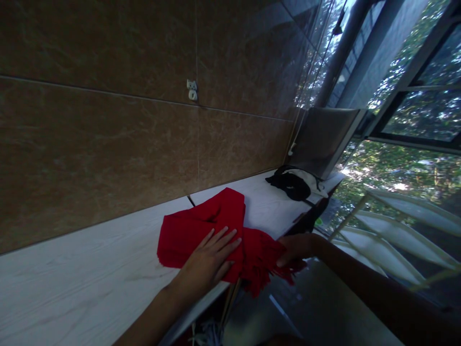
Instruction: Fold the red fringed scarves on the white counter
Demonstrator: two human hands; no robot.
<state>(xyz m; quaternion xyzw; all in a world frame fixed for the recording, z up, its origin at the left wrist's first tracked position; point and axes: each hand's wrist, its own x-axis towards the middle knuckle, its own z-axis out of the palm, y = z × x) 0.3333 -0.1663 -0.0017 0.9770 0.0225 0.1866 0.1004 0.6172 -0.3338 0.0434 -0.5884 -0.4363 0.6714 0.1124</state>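
Left hand (211,259) lies flat, fingers spread, on red cloth (194,230); right hand (294,247) grips its fringed edge.

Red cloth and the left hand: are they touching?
Touching. The head view shows the left hand lying flat, fingers spread, on top of the red cloth on the white counter.

R hand (296,247) fingertips hidden in red cloth (201,229) fringe.

It looks like a home's glazed balcony: brown tiled wall (108,144), white wood-grain counter (72,278), windows (414,110) onto trees (396,168).
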